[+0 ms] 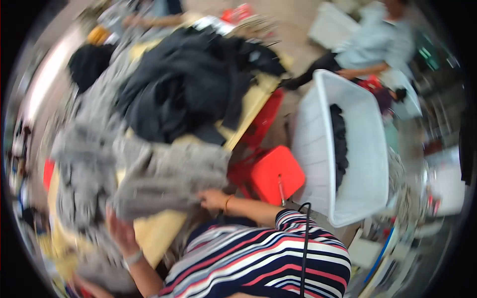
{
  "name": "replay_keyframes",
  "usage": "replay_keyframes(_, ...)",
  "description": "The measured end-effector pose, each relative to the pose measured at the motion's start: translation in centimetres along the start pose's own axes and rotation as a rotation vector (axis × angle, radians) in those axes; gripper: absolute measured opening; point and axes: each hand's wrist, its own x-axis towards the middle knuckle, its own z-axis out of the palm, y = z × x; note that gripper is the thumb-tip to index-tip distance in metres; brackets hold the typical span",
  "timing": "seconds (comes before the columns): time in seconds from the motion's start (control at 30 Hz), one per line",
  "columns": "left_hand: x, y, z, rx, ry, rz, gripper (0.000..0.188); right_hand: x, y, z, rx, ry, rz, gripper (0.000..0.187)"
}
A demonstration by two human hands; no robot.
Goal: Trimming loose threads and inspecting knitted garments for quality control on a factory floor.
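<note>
A grey fuzzy knit garment (169,174) lies spread over the near part of the yellow table (161,231). At its lower right corner my right hand (213,198) has its fingers closed on the cloth. My left hand (121,231) is by the garment's lower left edge, fingers stretched out; blur hides whether they touch it. More grey garments (82,188) are heaped to the left of it. Farther back sits a large pile of black garments (184,79).
A red stool (278,174) stands right of the table. Beside it is a large white plastic bin (365,159) with dark cloth inside. A seated person (372,42) is beyond the bin. Another person's arm (154,21) reaches over the table's far end; another arm (89,287) shows at lower left.
</note>
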Motion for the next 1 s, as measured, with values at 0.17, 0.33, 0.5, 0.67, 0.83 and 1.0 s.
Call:
replay_keyframes(0.17,1.3,3.8,-8.9,-0.120,-0.073,-0.047,0.044,1.0,-0.5,-4.3,-0.038,0.210,-0.062,0.019)
replay_keyframes(0.33,6.1,2.3,-13.0,-0.130,-0.061,-0.086,0.046,3.9,-3.2,-22.0,-0.131,1.010,-0.164,0.024)
replay_keyframes(0.5,8.4,-3.0,-11.3,-0.047,0.014,-0.140,0.033,6.7,-4.9,-28.5,-0.357,0.969,-0.085,0.025)
replay_keyframes(0.67,7.8,-7.3,-12.1,0.014,0.244,-0.252,0.014,7.9,-0.6,-22.7,-0.370,0.799,0.092,0.022)
replay_keyframes(0.83,5.7,-8.1,-12.4,0.066,0.317,-0.231,0.013,11.0,-9.5,-16.5,-0.062,0.585,-0.313,0.013)
replay_keyframes(1.0,3.8,-7.5,-10.9,0.062,0.341,-0.174,0.015,14.7,-15.4,-10.2,0.297,-0.068,-0.251,0.019)
